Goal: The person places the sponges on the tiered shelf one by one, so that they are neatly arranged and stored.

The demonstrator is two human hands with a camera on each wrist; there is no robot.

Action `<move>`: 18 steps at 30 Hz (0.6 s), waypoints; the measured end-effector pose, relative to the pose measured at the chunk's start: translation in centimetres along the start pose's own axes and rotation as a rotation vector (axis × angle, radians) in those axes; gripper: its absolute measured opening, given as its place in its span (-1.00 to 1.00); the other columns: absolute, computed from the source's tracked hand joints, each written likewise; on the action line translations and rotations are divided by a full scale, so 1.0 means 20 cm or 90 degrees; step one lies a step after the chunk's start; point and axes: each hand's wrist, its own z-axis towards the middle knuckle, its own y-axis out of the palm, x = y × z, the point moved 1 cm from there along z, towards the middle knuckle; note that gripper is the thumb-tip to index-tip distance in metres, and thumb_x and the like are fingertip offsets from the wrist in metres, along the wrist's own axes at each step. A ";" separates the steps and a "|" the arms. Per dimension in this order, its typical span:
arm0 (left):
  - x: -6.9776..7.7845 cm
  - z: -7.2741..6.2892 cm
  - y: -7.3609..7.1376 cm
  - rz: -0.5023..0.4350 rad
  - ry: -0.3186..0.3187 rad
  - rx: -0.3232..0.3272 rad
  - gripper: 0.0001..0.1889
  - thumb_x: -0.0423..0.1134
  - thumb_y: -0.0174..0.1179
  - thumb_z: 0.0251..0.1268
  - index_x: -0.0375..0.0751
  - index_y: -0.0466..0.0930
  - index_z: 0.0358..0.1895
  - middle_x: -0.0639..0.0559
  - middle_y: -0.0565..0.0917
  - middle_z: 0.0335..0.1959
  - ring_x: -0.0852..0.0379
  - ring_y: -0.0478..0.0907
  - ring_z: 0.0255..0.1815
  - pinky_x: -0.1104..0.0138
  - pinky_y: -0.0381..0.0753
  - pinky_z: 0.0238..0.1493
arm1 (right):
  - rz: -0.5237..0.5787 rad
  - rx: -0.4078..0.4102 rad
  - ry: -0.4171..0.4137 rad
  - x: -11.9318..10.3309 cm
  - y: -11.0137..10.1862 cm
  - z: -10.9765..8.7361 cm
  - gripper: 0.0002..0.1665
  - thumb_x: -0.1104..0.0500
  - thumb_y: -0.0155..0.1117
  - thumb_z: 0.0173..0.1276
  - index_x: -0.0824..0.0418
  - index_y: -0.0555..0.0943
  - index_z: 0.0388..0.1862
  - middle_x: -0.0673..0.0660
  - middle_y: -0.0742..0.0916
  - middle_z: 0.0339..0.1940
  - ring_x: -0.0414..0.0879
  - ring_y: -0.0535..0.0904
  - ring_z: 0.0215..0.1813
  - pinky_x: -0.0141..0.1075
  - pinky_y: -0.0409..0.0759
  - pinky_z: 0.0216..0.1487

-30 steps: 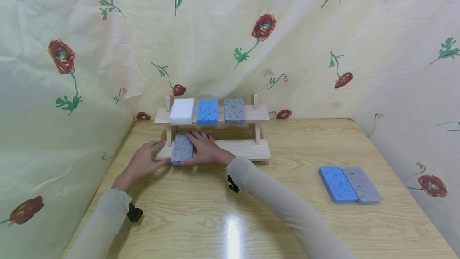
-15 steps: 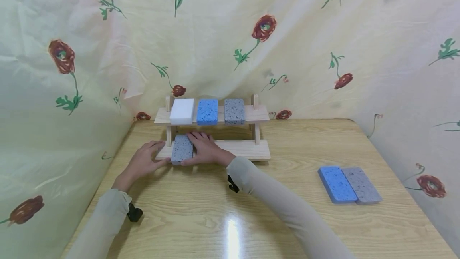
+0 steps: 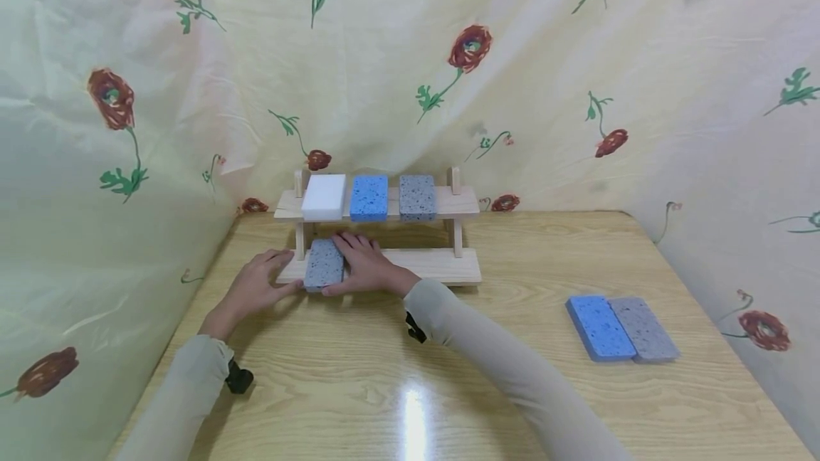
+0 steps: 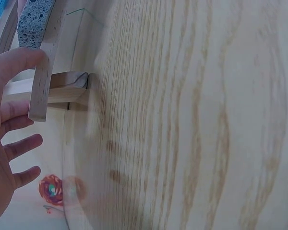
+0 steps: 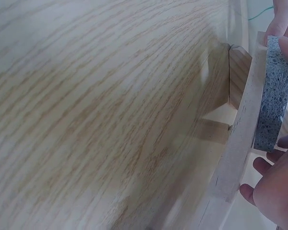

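Note:
A speckled grey sponge (image 3: 324, 264) lies on the left part of the lower board of a two-tier wooden shelf (image 3: 429, 265). My right hand (image 3: 366, 267) grips it, with the thumb at its front edge and the fingers along its right and far side; the right wrist view shows the sponge (image 5: 273, 96) edge-on. At the shelf's left end, my left hand (image 3: 253, 287) holds the board, thumb in front and fingers farther back. The left thumb (image 4: 19, 62) is close to the sponge's left front corner; whether they touch cannot be told.
On the upper board sit a white sponge (image 3: 324, 197), a blue sponge (image 3: 369, 198) and a grey sponge (image 3: 417, 197). Another blue sponge (image 3: 601, 328) and grey sponge (image 3: 643, 329) lie side by side at the table's right. Floral cloth (image 3: 384, 77) hangs behind the table (image 3: 333, 375).

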 end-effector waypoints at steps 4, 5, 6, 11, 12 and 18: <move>0.00 0.00 -0.01 -0.002 0.002 0.001 -0.25 0.09 0.35 0.31 -0.35 0.44 0.41 -0.31 0.50 0.39 -0.35 0.40 0.40 -0.24 0.38 0.40 | 0.009 -0.003 -0.001 0.00 -0.01 -0.01 0.44 -0.47 0.42 0.11 0.08 -0.13 0.72 0.24 0.08 0.71 0.32 -0.04 0.68 0.37 -0.02 0.59; 0.01 0.00 -0.01 -0.002 0.001 0.000 -0.25 0.08 0.35 0.31 -0.35 0.44 0.41 -0.31 0.50 0.39 -0.35 0.40 0.40 -0.24 0.38 0.41 | 0.011 -0.004 -0.002 -0.01 -0.01 -0.02 0.45 -0.47 0.42 0.12 0.07 -0.14 0.72 0.24 0.07 0.72 0.32 -0.04 0.69 0.37 -0.03 0.59; 0.01 0.00 -0.01 -0.002 0.002 -0.001 -0.25 0.09 0.35 0.31 -0.35 0.44 0.41 -0.31 0.50 0.39 -0.35 0.40 0.39 -0.24 0.38 0.40 | 0.013 -0.006 -0.003 -0.01 -0.01 -0.02 0.45 -0.47 0.42 0.12 0.06 -0.15 0.72 0.23 0.06 0.72 0.31 -0.05 0.69 0.37 -0.04 0.60; 0.01 0.00 -0.01 0.000 -0.001 -0.006 -0.24 0.11 0.33 0.32 -0.35 0.44 0.41 -0.31 0.48 0.40 -0.36 0.40 0.40 -0.25 0.38 0.40 | 0.006 -0.014 -0.005 -0.01 -0.03 -0.05 0.47 -0.48 0.41 0.13 0.02 -0.23 0.72 0.16 0.00 0.74 0.25 -0.10 0.71 0.34 -0.06 0.61; 0.01 0.00 -0.01 0.000 -0.002 -0.007 -0.24 0.12 0.33 0.32 -0.35 0.44 0.41 -0.31 0.48 0.40 -0.36 0.40 0.40 -0.25 0.38 0.40 | 0.005 -0.017 -0.005 -0.01 -0.03 -0.05 0.47 -0.48 0.41 0.13 0.01 -0.24 0.72 0.15 -0.01 0.74 0.24 -0.11 0.71 0.33 -0.07 0.62; 0.00 0.00 0.00 0.001 0.000 -0.005 -0.25 0.12 0.33 0.32 -0.35 0.45 0.41 -0.30 0.49 0.40 -0.35 0.41 0.39 -0.25 0.39 0.39 | -0.017 -0.029 -0.010 -0.01 -0.04 -0.09 0.47 -0.47 0.39 0.15 0.03 -0.25 0.72 0.13 -0.05 0.74 0.19 -0.16 0.73 0.30 -0.08 0.64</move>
